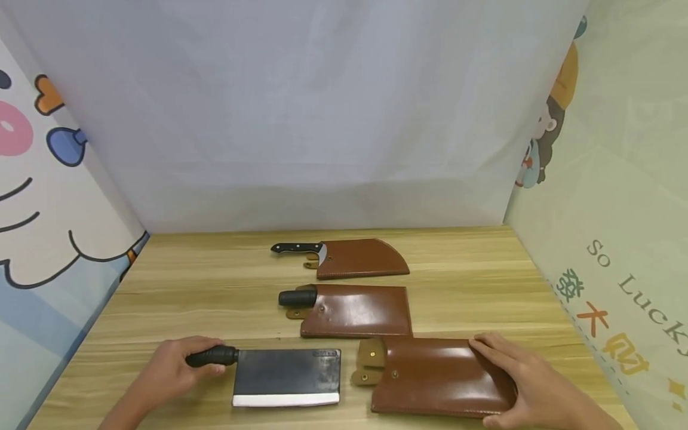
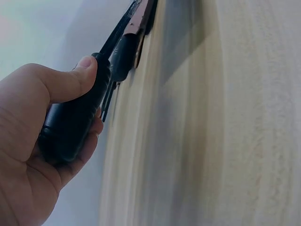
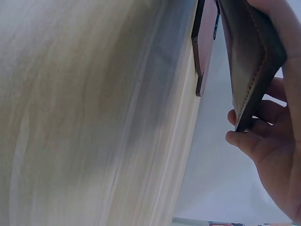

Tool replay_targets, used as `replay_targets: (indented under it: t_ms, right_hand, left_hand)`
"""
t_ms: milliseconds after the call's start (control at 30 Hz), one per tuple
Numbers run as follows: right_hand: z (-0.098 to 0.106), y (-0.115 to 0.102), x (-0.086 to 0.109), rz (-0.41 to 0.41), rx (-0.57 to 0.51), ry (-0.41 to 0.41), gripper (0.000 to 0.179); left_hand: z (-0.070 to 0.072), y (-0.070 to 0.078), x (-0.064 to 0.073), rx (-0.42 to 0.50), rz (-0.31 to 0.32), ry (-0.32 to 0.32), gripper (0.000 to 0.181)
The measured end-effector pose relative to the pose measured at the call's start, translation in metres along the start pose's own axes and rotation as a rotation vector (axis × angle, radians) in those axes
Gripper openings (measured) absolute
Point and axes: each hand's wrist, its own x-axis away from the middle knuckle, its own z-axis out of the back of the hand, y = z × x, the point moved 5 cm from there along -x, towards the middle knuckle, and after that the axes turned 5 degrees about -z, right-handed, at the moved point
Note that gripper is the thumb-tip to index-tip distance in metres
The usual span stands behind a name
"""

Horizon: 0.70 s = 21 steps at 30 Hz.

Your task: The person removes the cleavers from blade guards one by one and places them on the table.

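Observation:
My left hand (image 1: 171, 365) grips the black handle (image 2: 70, 120) of a cleaver, thumb along its upper side. The cleaver's wide dark blade (image 1: 287, 373) points right, its bright cutting edge toward me. At the right, my right hand (image 1: 529, 382) holds the closed end of a brown leather knife sheath (image 1: 441, 373), fingers over its far corner and thumb at its near one. The sheath's open end, with tan snap straps (image 1: 371, 361), faces the blade tip, a small gap between them. In the right wrist view the stitched sheath edge (image 3: 251, 87) lies between thumb and fingers.
Behind the hands, a sheathed cleaver with a black round handle (image 1: 297, 298) lies on the wood-grain table (image 1: 188, 280). Farther back is another sheathed knife (image 1: 360, 258) with a riveted handle. A pale cloth backdrop (image 1: 322, 119) and printed side panels (image 1: 607, 209) enclose the table.

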Motion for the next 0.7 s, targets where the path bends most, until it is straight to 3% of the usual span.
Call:
replay_targets:
  t_ms: [433,700]
  right_hand:
    - [-0.007,0.001,0.001,-0.009,0.009,-0.064,0.106]
    - [-0.01,0.001,0.002,-0.029,0.016,-0.118,0.109]
  left_hand:
    - [-0.013,-0.003,0.0,0.004,0.022,-0.062,0.042]
    - [-0.02,-0.011,-0.001,0.041,0.151,-0.137,0.049]
